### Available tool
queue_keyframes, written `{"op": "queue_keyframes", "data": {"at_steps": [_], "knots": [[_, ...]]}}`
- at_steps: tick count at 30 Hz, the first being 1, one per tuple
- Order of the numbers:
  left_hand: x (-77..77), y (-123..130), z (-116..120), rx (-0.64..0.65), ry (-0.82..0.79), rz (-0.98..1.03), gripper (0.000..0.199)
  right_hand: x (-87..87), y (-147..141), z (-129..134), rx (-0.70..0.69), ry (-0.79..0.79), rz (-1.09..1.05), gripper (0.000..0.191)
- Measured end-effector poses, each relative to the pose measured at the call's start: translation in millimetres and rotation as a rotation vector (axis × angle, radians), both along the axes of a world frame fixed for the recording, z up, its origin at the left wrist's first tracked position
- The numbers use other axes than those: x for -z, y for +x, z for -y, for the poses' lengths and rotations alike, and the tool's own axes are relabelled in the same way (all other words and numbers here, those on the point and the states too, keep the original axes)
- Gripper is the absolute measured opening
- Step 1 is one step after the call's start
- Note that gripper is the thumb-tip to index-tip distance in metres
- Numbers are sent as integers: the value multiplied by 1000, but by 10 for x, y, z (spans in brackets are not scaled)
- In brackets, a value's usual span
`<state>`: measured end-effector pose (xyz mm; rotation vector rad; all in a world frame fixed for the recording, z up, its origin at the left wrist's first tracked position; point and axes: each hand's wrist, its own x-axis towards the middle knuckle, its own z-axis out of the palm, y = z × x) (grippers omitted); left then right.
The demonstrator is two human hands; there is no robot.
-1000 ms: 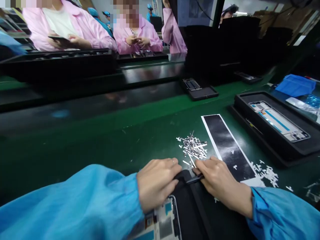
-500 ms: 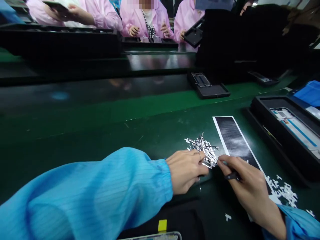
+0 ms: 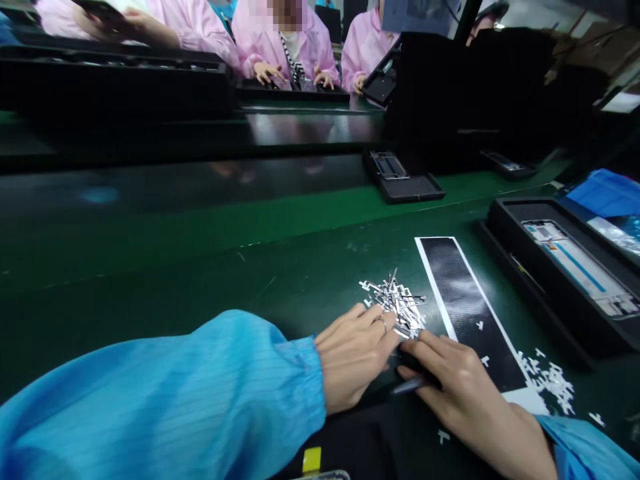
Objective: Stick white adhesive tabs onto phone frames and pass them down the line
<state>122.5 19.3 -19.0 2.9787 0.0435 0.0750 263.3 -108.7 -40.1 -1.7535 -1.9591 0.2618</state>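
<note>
A pile of small white and dark strips [image 3: 397,307] lies on the green table top. My left hand [image 3: 355,357] is at its near edge, fingers bent and close together; the thumb and whatever the fingertips hold are hidden. Close against it, my right hand [image 3: 457,383] is closed around a slim dark pointed tool [image 3: 413,385], whose kind I cannot make out. The fingertips of both hands nearly meet. Beyond the right hand lies a black sheet with a white border [image 3: 465,303], bearing a few small white cut pieces [image 3: 480,325].
Scattered white pieces [image 3: 555,383] lie right of the sheet. A black tray [image 3: 505,213] holding a phone-like frame [image 3: 575,267] stands at right. Another dark tray [image 3: 417,188] sits farther back. A yellow tab [image 3: 312,460] shows near the front. Across the table, people in pink work.
My right hand has moved left, up against my left hand, and its tool now points left. The left hand has shifted slightly left and turned. The whole view has shifted a little.
</note>
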Motion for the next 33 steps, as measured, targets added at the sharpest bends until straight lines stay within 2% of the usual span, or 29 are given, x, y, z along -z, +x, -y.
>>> {"op": "queue_keyframes", "data": {"at_steps": [5, 9, 14, 19, 23, 28, 33], "knots": [[29, -45, 26, -32, -49, -47, 13, 17, -49, 9, 38, -80, -5, 17], [75, -68, 54, -57, -9, -34, 17, 22, -92, 5, 64, -101, 1, 19], [15, -77, 9, -23, -68, -94, 12, 51, -96, 18, 40, -88, -4, 21], [-45, -78, -14, -23, -37, -134, 9, 31, -41, 10, 9, -59, -47, 22], [-55, -95, 32, -50, 7, -137, 12, -12, -5, -21, -50, -45, -59, 21], [-55, -104, 86, -49, 56, -124, 21, 8, -44, -17, -53, -55, -55, 18], [-39, -109, 73, -67, 33, -99, 13, 19, -86, -37, -45, -5, -59, 20]]}}
